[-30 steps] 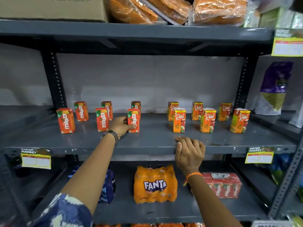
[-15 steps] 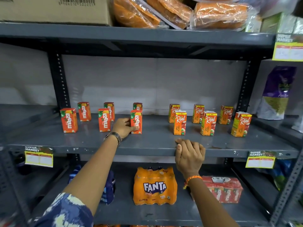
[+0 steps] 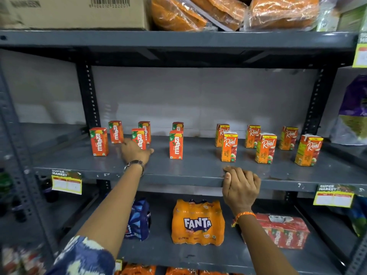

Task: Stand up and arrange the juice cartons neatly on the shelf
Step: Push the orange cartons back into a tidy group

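Note:
Several red-orange Maaza juice cartons stand upright in two loose rows on the left of the grey middle shelf (image 3: 194, 169). Several orange Real cartons (image 3: 265, 148) stand likewise on the right. My left hand (image 3: 136, 151) is spread low in front of a front-row Maaza carton (image 3: 138, 134) and hides its lower half. The thumb sticks out to the right. Another front Maaza carton (image 3: 176, 144) stands free to the right of that hand. My right hand (image 3: 241, 187) curls over the shelf's front edge below the Real cartons.
The shelf below holds an orange Fanta pack (image 3: 197, 222), a blue pack (image 3: 139, 219) and a red Maaza multipack (image 3: 286, 233). A cardboard box (image 3: 75, 12) and wrapped orange packs (image 3: 282, 12) sit on the top shelf. A purple bag (image 3: 353, 112) stands at right.
My left hand has left the front Maaza carton near the middle and moved left to the neighbouring front-row carton. My right hand stays on the shelf edge.

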`<state>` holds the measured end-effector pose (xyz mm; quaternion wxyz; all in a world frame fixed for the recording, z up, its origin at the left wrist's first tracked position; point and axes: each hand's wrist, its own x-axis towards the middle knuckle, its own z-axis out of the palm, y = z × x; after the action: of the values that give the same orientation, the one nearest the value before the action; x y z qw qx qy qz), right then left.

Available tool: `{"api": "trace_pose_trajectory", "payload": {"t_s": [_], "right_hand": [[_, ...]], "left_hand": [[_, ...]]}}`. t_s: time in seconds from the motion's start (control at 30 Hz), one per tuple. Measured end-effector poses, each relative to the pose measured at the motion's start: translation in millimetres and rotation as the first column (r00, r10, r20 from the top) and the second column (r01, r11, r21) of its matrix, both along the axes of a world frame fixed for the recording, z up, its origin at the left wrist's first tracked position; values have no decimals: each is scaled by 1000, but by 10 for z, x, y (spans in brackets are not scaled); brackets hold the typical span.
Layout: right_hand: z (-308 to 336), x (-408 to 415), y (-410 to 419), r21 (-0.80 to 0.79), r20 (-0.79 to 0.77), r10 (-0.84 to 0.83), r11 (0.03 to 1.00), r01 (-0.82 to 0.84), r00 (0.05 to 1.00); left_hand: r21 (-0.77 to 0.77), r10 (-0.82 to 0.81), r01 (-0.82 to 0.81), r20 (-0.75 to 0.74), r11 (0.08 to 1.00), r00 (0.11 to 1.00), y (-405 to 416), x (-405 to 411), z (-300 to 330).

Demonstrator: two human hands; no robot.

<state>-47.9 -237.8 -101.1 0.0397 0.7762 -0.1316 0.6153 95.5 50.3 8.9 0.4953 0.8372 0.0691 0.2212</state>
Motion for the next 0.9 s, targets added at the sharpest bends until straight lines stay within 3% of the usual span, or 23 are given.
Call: {"api": "trace_pose_trajectory", "payload": {"t_s": [0.2,0.77,0.9], "right_hand": [[-4,1,-6,11,-21,1,1000,-1,1000],[15,-12,7,12,-16,21,1000,-21,1000],[-9,-13,-14,11,-23,33,999,-33,999]], "left_hand": [[46,68,-66,-50,997,996,-6,84,2],[89,2,0,-20,996,1000,69,54,-75],[-63,-45,45,-6,997,999,215,-10,-13]]}}
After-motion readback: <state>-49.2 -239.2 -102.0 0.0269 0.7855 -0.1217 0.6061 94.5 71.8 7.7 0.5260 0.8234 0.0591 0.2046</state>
